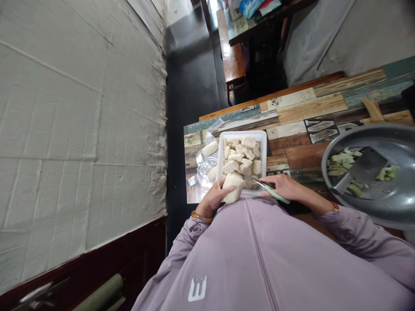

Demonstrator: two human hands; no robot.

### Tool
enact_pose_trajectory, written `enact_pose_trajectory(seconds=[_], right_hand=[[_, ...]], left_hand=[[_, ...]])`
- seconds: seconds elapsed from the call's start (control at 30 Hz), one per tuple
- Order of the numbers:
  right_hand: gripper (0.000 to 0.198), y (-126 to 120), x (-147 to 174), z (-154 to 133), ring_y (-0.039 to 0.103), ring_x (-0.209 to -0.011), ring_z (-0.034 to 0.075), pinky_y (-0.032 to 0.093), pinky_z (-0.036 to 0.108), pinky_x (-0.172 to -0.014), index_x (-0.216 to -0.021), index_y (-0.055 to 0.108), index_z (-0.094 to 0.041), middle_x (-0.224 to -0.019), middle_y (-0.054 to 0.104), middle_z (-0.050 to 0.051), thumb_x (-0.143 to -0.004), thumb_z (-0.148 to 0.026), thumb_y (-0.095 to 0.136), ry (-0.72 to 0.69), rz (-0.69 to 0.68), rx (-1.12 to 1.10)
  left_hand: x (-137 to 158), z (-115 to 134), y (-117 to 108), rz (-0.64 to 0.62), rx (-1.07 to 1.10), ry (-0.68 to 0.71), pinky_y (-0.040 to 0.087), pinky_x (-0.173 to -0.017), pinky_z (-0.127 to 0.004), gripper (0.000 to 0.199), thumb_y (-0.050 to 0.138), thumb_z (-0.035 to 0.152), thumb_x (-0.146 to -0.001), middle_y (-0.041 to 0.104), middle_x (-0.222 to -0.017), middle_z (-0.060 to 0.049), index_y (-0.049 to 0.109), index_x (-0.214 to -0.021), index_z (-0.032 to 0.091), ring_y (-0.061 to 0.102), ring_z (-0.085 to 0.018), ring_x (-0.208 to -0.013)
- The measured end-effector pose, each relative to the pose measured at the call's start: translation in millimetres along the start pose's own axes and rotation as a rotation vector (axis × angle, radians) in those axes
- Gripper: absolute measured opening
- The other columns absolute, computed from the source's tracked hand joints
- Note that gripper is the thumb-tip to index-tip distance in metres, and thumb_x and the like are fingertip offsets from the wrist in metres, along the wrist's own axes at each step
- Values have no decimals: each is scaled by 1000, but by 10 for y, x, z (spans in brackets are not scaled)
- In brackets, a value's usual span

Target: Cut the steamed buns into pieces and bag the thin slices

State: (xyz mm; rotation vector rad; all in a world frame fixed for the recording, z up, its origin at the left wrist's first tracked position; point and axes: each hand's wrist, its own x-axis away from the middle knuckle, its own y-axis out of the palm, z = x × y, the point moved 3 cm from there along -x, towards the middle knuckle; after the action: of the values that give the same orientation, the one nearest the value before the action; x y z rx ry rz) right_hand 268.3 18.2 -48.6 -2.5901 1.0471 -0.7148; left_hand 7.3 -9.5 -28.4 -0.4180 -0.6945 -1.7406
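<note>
My left hand (pixel 215 196) is closed round a pale steamed bun (pixel 233 188), held over the near edge of a white tray (pixel 218 162). Cut, pale bun pieces (pixel 241 154) are heaped inside that tray. In my right hand (pixel 279 186) is a pair of scissors (pixel 274 193) with light green handles. Its blades point left toward the bun; whether they touch it I cannot tell. Left of the tray, two more whole buns (pixel 210 149) lie with a clear plastic bag (pixel 205 166).
At right stands a large metal basin (pixel 400 168) holding a cleaver (pixel 368 166) and chopped green vegetable (pixel 340 162). Wooden sticks (pixel 372 110) lie behind it on the patterned table (pixel 293 129). A wooden bench (pixel 231 65) and another table are further back; a pale wall (pixel 81 108) runs along the left.
</note>
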Motion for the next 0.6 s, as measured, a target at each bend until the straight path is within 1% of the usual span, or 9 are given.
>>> enact_pose_trajectory(seconds=[0.07, 0.1, 0.2, 0.27, 0.37, 0.47, 0.6], right_hand=[[63, 5, 22, 3, 66, -111, 34, 51, 37, -94, -130, 67, -11, -125, 71, 16, -77, -45, 72, 10, -11, 19], [65, 7, 28, 1, 66, -111, 34, 51, 38, -95, -131, 66, -12, -125, 70, 16, -75, -44, 73, 10, -18, 30], [65, 11, 40, 0, 67, -106, 31, 53, 40, -91, -132, 64, -17, -119, 70, 13, -74, -44, 73, 6, -19, 48], [66, 13, 48, 6, 66, -107, 31, 53, 41, -91, -133, 62, -18, -118, 69, 13, -73, -45, 73, -2, -4, 51], [69, 25, 55, 15, 64, -108, 30, 51, 41, -93, -134, 60, -18, -118, 68, 12, -73, -46, 74, -20, -9, 45], [69, 29, 45, 16, 64, -107, 30, 51, 42, -94, -134, 60, -19, -116, 68, 11, -73, -48, 74, -36, -7, 42], [69, -18, -3, -7, 64, -107, 31, 51, 42, -95, -134, 59, -19, -116, 68, 12, -73, -48, 75, -78, 50, 48]], left_hand=[[5, -12, -3, 33, 15, -23, 51, -78, -29, 64, 83, 44, -68, 71, -112, -11, 65, -122, 15, 66, -21, -91], [5, -6, -6, 56, 19, -23, 50, -77, -28, 64, 83, 44, -68, 71, -111, -11, 65, -121, 15, 66, -21, -90], [-9, 51, -35, 138, 14, 53, 50, -77, -26, 62, 83, 43, -68, 71, -112, -10, 65, -121, 15, 65, -20, -91], [-23, 98, -66, 179, 15, 114, 50, -78, -26, 60, 81, 43, -70, 71, -113, -9, 66, -121, 16, 64, -20, -93], [-42, 151, -111, 221, -1, 154, 50, -78, -26, 56, 80, 44, -70, 71, -109, -9, 67, -117, 15, 64, -20, -92], [-49, 195, -118, 233, -18, 174, 49, -80, -26, 55, 82, 41, -67, 71, -107, -8, 69, -114, 15, 63, -19, -93], [-55, 242, -65, 208, -40, 170, 50, -79, -26, 54, 83, 38, -66, 71, -107, -6, 69, -114, 16, 63, -19, -93]])
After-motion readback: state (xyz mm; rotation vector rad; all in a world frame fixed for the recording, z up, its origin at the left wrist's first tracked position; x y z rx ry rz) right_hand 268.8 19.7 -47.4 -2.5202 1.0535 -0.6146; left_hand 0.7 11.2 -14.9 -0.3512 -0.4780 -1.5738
